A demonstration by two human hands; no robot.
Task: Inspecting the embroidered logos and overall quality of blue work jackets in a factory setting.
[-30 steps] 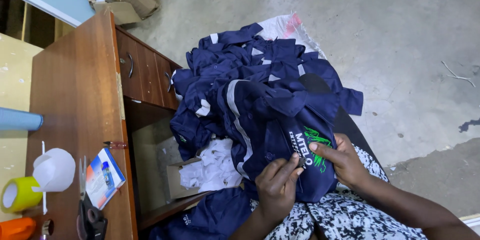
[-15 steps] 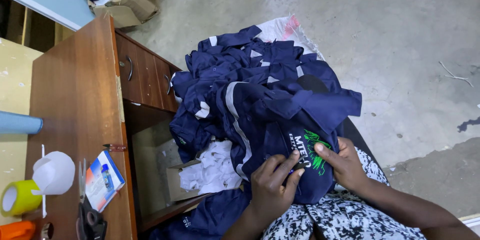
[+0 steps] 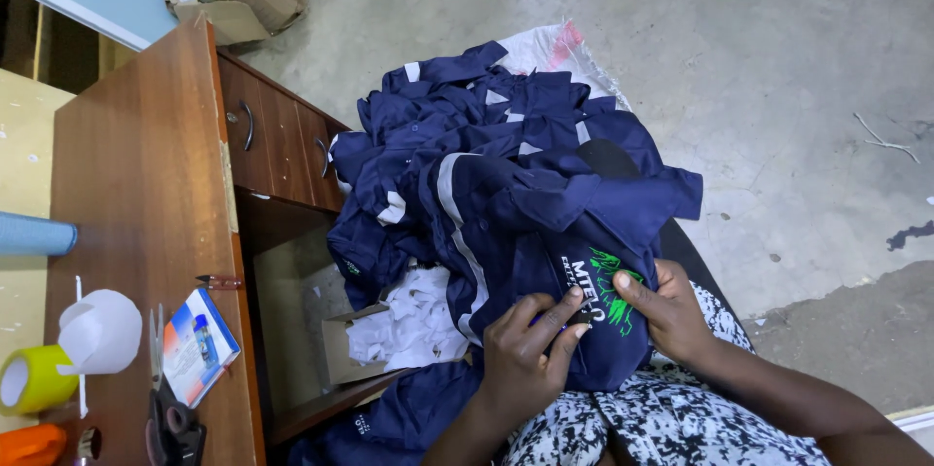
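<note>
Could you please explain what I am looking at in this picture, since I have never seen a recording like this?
There is no machine: a person wears a camera on the head, looking down at their own two bare hands. The left hand and the right hand both press on a navy shirt with a green and white embroidered patch, lying on the lap atop a pile of similar navy garments. The left fingers pinch something small at the patch; I cannot tell what. To the left stands a wooden desk bearing scissors, a yellow tape roll and a small booklet. White scraps fill a cardboard box under it.
</note>
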